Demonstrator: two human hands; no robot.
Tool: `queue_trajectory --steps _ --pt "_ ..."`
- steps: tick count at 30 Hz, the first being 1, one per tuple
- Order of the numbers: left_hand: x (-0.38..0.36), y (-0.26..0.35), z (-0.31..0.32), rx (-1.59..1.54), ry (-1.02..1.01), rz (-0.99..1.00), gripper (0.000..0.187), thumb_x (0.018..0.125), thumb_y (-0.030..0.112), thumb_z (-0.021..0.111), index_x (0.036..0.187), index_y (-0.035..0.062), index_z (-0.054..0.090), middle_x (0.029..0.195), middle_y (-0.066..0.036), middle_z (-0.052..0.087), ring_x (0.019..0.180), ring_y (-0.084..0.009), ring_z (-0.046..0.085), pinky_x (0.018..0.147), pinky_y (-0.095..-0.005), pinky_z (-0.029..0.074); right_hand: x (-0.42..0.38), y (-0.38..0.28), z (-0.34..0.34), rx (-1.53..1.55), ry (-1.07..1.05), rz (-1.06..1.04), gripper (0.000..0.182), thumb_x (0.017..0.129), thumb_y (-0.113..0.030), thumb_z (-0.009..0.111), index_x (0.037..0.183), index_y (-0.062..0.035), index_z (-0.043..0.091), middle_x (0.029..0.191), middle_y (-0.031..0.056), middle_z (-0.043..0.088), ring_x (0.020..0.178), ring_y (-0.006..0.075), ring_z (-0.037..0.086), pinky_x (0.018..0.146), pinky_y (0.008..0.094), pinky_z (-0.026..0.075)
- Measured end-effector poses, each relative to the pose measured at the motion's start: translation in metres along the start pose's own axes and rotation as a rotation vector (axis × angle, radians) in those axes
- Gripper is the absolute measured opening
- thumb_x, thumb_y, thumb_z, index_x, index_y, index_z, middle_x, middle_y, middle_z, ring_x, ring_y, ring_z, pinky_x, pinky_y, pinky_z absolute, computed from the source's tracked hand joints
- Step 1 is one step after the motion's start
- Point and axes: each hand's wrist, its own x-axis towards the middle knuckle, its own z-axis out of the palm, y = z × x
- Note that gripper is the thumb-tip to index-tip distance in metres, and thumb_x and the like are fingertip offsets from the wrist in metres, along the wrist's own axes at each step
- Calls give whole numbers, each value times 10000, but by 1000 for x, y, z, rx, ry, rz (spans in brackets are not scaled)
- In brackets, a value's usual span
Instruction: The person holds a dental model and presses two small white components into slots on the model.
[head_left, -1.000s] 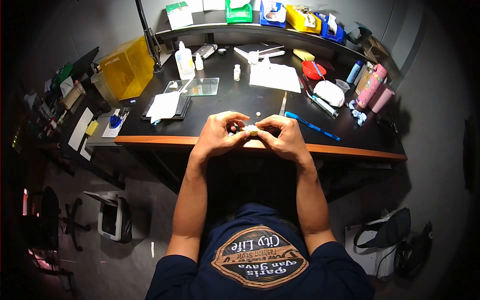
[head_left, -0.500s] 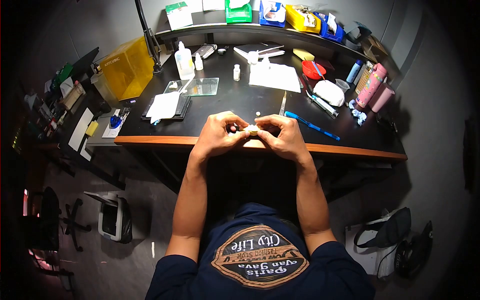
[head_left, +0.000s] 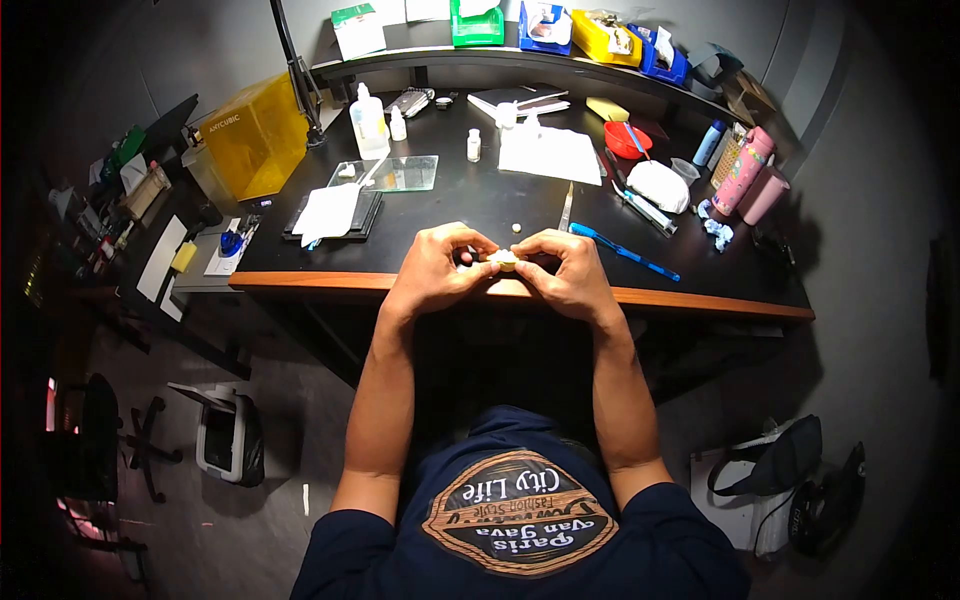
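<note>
Over the black counter's point(head_left: 455, 205) wooden near edge, the left hand point(head_left: 437, 268) and right hand point(head_left: 572, 272), fingers curled nearly closed, pinch a small yellowish-white piece point(head_left: 507, 260) between them. Just beyond lies a tinier pale bit point(head_left: 516, 228).

Navy short-sleeved T-shirt point(head_left: 655, 560) with brown-edged, white-lettered emblem point(head_left: 520, 515)
</note>
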Motion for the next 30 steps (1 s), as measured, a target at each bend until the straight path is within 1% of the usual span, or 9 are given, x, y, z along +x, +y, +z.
queue_trajectory --steps 4,7,10,13,19,22,25,28,30 --pt "0 0 0 14 -1 2 277 871 176 917 1085 17 843 916 -53 756 798 -106 633 729 -287 546 0 -3 2 32 24 26 200 898 -111 824 1048 22 824 981 170 815 874 270 807 797 356 623" --pt "0 3 -1 13 0 2 275 867 165 917 1084 14 841 899 -50 744 792 -102 628 720 -285 543 0 -3 0 16 3 33 201 898 -112 827 1049 21 824 982 171 815 878 270 807 799 358 623" --pt "0 5 -1 2 3 4 271 863 150 915 1081 9 839 888 -49 735 784 -99 623 714 -284 542 0 1 -1 -13 4 -11 201 904 -114 825 1055 19 825 989 173 815 878 269 808 804 361 624" --pt "0 4 -1 6 8 6 267 862 142 911 1081 8 837 891 -52 740 783 -98 627 719 -283 543 0 2 0 -7 -1 -11 203 904 -113 824 1060 18 826 993 174 816 876 266 808 806 363 625" --pt "0 3 0 7 12 13 271 864 144 911 1086 7 835 902 -56 757 791 -96 638 732 -280 550 0 -6 3 78 52 29 212 904 -110 818 1073 18 826 988 173 816 875 265 807 804 359 625" --pt "0 2 0 -12 6 6 274 865 150 911 1086 7 836 903 -55 758 789 -95 636 732 -282 551 0 -5 -1 8 -9 26 210 907 -110 816 1074 19 825 987 171 817 877 265 808 806 359 626" --pt "-1 1 1 -46 27 -2 280 864 147 911 1098 11 835 908 -54 759 793 -96 638 735 -280 552 0 -2 -1 -8 -2 3 207 907 -110 816 1068 19 826 988 171 817 880 266 808 804 358 625" --pt "0 1 -1 18 -3 9 274 861 143 914 1091 16 838 908 -53 756 790 -99 632 726 -282 548 -1 -6 0 -8 1 16 200 941 -59 824 1112 44 811 1032 137 816 948 200 809 858 320 632" --pt "0 1 -1 16 2 15 267 860 147 916 1080 16 840 904 -54 752 784 -101 626 717 -283 542 0 -3 -2 -33 -25 9 204 940 -61 826 1115 44 811 1039 138 817 948 200 807 858 320 631"
